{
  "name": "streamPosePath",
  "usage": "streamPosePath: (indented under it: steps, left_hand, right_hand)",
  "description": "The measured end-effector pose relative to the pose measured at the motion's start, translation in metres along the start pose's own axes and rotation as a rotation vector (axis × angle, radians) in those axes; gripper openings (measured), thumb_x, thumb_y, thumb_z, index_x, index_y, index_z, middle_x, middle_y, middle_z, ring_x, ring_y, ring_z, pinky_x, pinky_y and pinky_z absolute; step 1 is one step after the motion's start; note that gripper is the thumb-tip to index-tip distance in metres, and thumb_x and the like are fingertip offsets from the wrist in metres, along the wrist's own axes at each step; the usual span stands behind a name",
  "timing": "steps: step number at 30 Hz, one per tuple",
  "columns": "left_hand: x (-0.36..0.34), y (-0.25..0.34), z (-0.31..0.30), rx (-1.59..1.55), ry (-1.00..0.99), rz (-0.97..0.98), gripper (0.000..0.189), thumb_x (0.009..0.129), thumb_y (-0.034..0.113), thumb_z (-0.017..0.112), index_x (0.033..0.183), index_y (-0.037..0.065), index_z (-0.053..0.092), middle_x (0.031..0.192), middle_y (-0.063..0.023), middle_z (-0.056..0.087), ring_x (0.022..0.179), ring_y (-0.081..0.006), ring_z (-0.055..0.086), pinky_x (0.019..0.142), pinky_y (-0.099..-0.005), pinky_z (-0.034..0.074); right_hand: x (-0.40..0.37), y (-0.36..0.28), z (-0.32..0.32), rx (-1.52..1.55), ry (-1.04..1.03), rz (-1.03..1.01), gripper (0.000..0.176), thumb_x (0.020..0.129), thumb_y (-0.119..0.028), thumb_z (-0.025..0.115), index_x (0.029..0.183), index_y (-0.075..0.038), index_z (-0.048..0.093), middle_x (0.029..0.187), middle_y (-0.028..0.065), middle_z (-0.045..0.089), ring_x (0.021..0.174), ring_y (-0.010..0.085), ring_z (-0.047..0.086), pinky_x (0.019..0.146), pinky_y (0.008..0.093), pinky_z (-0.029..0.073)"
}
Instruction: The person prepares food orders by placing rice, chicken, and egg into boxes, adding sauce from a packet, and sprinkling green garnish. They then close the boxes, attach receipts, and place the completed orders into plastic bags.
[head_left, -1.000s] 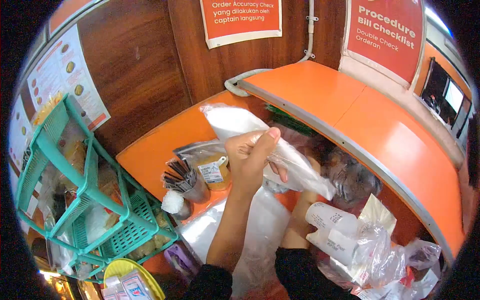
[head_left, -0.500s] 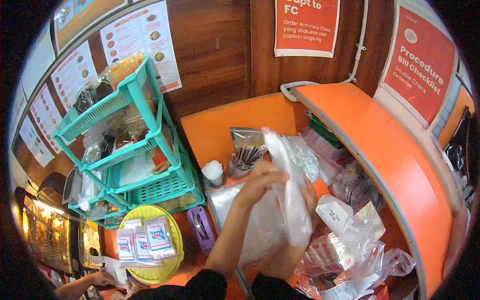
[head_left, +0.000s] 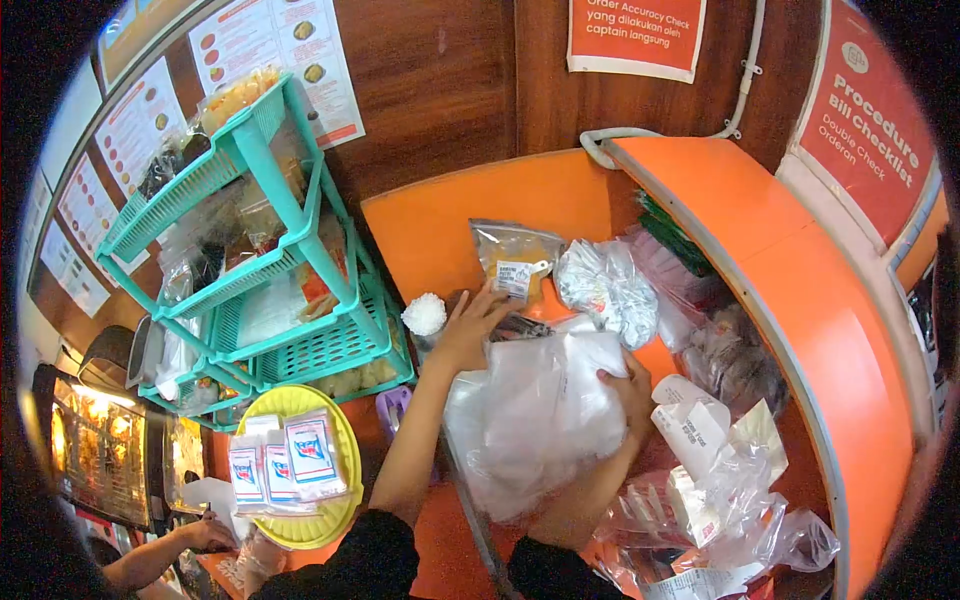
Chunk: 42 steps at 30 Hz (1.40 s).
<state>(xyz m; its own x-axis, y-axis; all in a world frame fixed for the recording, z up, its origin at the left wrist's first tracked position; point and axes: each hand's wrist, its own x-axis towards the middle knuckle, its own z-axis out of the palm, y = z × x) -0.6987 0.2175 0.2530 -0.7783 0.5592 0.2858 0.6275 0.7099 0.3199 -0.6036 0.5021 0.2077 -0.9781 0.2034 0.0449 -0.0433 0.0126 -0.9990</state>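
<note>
A stack of clear plastic bags (head_left: 545, 415) lies spread in front of me, overlapping the counter's front part. My right hand (head_left: 628, 395) holds its right edge, thumb and fingers bent around it. Beyond the stack's upper left corner, my left hand (head_left: 472, 335) is open with fingers apart, over a container of dark utensils (head_left: 520, 328) that it partly hides. A cup of white granules (head_left: 424, 315) stands just left of that hand. Behind the fingertips is a zip bag with brownish contents and a white label (head_left: 515, 265).
A teal rack (head_left: 285, 235) of packets stands at left. White packets lie on a yellow lid (head_left: 345, 495); another person's hands (head_left: 210, 535) are beside it. Bagged items (head_left: 605, 290) sit at the back, with cartons and crumpled plastic (head_left: 720, 480) at right under an orange shelf (head_left: 780, 300).
The plastic bags went from upright between both hands to lying flat. My left hand has left them and moved toward the utensil container; my right hand stays on them. The view shifted slightly.
</note>
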Motion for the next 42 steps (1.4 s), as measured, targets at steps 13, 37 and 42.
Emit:
streamPosePath:
  steps: [13, 37, 42]
  left_hand:
    - [0.008, -0.018, 0.005, -0.116, -0.039, 0.054, 0.058, 0.072, 0.002, 0.067, 0.126, 0.019, 0.052, 0.131, -0.0085, 0.047, 0.127, -0.0322, 0.042, 0.110, -0.0564, 0.026]
    - [0.010, -0.020, 0.027, -0.266, 0.178, 0.016, 0.075, 0.060, 0.014, 0.079, 0.129, 0.020, 0.049, 0.134, -0.0058, 0.043, 0.136, -0.0367, 0.031, 0.107, -0.0697, 0.014]
    - [0.028, -0.021, 0.013, -0.473, 0.412, 0.099, 0.082, 0.053, 0.021, 0.086, 0.126, 0.011, 0.049, 0.115, -0.0154, 0.044, 0.112, -0.0335, 0.047, 0.104, -0.0514, 0.035]
  right_hand:
    - [0.095, -0.064, 0.108, -0.579, 0.164, -0.209, 0.062, 0.078, -0.041, 0.072, 0.123, -0.002, 0.055, 0.116, 0.0249, 0.060, 0.107, 0.0388, 0.058, 0.091, 0.0430, 0.045]
    - [0.033, 0.005, 0.096, -0.638, 0.602, -0.617, 0.056, 0.100, -0.032, 0.036, 0.062, 0.002, 0.058, 0.058, 0.0168, 0.055, 0.059, 0.0318, 0.050, 0.070, 0.0404, 0.038]
    - [0.013, -0.020, 0.077, -0.229, 0.454, -0.580, 0.046, 0.095, -0.020, 0.047, 0.053, -0.001, 0.046, 0.054, 0.0105, 0.051, 0.058, 0.0271, 0.048, 0.066, 0.0395, 0.032]
